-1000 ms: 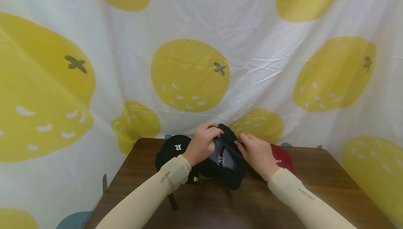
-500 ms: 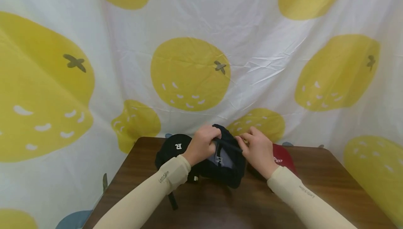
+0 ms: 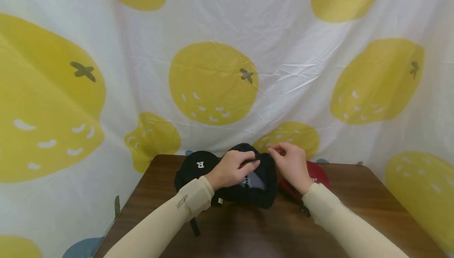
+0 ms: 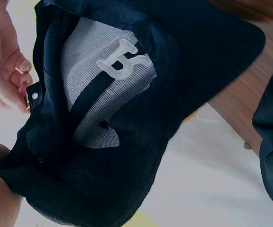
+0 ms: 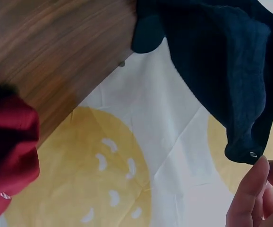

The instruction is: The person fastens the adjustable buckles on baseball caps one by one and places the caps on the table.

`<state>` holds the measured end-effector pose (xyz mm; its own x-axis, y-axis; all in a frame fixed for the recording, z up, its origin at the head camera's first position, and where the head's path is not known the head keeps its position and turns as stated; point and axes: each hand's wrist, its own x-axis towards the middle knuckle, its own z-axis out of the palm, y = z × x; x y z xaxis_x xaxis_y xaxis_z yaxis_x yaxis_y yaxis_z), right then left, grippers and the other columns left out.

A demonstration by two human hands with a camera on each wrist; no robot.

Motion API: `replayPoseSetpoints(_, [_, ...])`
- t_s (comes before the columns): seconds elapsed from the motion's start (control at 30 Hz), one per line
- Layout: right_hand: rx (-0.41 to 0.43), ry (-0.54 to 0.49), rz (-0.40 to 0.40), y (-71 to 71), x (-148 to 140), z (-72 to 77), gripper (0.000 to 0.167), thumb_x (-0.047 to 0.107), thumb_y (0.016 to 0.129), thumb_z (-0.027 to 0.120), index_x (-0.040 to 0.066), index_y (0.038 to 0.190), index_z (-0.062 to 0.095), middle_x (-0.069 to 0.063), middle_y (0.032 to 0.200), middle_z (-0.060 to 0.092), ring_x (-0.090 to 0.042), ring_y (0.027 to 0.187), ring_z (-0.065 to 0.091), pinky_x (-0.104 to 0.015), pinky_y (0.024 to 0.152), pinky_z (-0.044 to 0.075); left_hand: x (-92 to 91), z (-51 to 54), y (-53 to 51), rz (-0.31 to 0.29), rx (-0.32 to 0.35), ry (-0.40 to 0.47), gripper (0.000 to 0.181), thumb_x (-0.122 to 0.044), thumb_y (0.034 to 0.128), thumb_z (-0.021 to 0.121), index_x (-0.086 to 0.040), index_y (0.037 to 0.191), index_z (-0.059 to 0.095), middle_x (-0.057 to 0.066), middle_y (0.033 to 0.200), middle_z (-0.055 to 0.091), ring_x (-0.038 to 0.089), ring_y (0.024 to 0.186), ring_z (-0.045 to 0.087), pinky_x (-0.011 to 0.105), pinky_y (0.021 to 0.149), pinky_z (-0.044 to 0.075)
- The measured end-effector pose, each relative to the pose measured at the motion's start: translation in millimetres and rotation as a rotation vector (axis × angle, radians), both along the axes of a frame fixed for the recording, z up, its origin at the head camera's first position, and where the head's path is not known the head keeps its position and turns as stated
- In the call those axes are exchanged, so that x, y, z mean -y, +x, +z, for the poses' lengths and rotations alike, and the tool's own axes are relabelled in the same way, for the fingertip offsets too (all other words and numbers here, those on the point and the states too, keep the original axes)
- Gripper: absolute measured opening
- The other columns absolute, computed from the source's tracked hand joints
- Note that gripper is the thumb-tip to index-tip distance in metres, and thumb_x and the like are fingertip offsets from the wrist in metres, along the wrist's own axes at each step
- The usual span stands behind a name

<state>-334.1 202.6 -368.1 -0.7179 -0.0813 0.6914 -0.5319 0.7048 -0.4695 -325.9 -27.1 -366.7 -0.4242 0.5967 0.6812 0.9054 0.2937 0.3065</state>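
White, creased fabric (image 3: 142, 53) hangs as a backdrop, printed with oversized yellow lemons: the largest lemon (image 3: 46, 104) at nine o'clock, another lemon (image 3: 377, 82) near three. Wrinkles shine with light toward two. At six o'clock, a brown wood-grain tabletop (image 3: 365, 191).

Black cap (image 3: 191, 171) and red cap (image 3: 318, 173) leave nearside free.

Between my left hand (image 3: 232, 168) and right hand (image 3: 291, 165) is the middle cap (image 3: 253, 197); left cap (image 3: 191, 175) and right cap (image 3: 318, 173) flank it on the table (image 3: 365, 199), cloth (image 3: 287, 61) beyond the far edge.
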Motion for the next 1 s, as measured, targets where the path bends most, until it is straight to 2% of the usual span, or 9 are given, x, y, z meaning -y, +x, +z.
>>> replayPoseSetpoints(0.1, [0.110,-0.059,0.016,-0.7,-1.0,4.0,0.014,0.027,0.093,0.074,0.013,0.092,0.077,0.002,0.074,0.069,-0.015,0.055,0.059,-0.034,0.054,0.052,-1.2,-0.5,2.0,0.006,-0.009,-0.040,0.036,-0.049,0.1037,0.047,-0.023,0.079,0.051,-0.010,0.061,0.041,0.004,0.055,0.042,0.024,0.057,0.038])
replayPoseSetpoints(0.17, [0.157,-0.083,0.024,-1.2,-1.8,5.9,0.016,0.029,0.094,0.073,0.013,0.093,0.077,0.000,0.075,0.069,-0.017,0.055,0.060,-0.034,0.054,0.053,-2.3,-1.0,2.7,0.008,-0.017,-0.049,0.038,-0.053,0.1037,0.045,-0.024,0.081,0.051,-0.010,0.063,0.044,0.003,0.056,0.043,0.023,0.058,0.039])
replayPoseSetpoints(0.23, [0.193,-0.105,0.043,-1.5,-2.7,7.0,0.019,0.030,0.094,0.072,0.012,0.094,0.077,-0.003,0.075,0.069,-0.020,0.055,0.061,-0.035,0.055,0.053,-3.6,-1.3,3.2,0.010,-0.031,-0.043,0.036,-0.050,0.1044,0.046,-0.023,0.081,0.052,-0.011,0.064,0.046,0.002,0.058,0.044,0.023,0.058,0.040])
replayPoseSetpoints(0.33, [0.225,-0.128,0.065,-2.1,-4.1,7.7,0.021,0.031,0.095,0.071,0.011,0.096,0.076,-0.007,0.076,0.070,-0.024,0.056,0.063,-0.036,0.056,0.054,-4.2,-2.0,4.3,-0.002,-0.065,-0.029,0.028,-0.039,0.1038,0.054,-0.021,0.082,0.055,-0.010,0.063,0.047,0.002,0.055,0.042,0.023,0.057,0.039])
replayPoseSetpoints(0.53, [0.285,-0.201,0.089,-5.4,-6.5,5.8,0.023,0.030,0.096,0.070,0.007,0.097,0.075,-0.011,0.081,0.071,-0.026,0.061,0.067,-0.037,0.059,0.057,-3.8,-4.8,6.6,-0.029,-0.139,-0.018,0.012,-0.025,0.0991,0.065,-0.020,0.089,0.061,-0.013,0.066,0.051,0.000,0.057,0.042,0.019,0.060,0.038])
replayPoseSetpoints(0.8, [0.402,-0.377,0.162,-7.9,-6.9,3.4,0.024,0.023,0.096,0.069,0.000,0.098,0.072,-0.017,0.079,0.068,-0.033,0.069,0.066,-0.037,0.062,0.058,-4.8,-6.2,7.7,-0.067,-0.052,0.009,0.007,-0.017,0.1004,0.063,-0.016,0.101,0.056,-0.010,0.081,0.057,-0.001,0.065,0.049,0.017,0.065,0.043])
replayPoseSetpoints(1.0, [0.461,-0.486,0.208,-9.2,-8.9,3.9,0.023,0.017,0.097,0.068,-0.005,0.102,0.070,-0.017,0.081,0.067,-0.024,0.066,0.063,-0.043,0.065,0.059,-4.3,-2.9,9.2,-0.083,-0.016,0.038,0.020,-0.001,0.1006,0.057,-0.013,0.117,0.056,0.000,0.090,0.065,0.003,0.070,0.057,0.016,0.066,0.048])
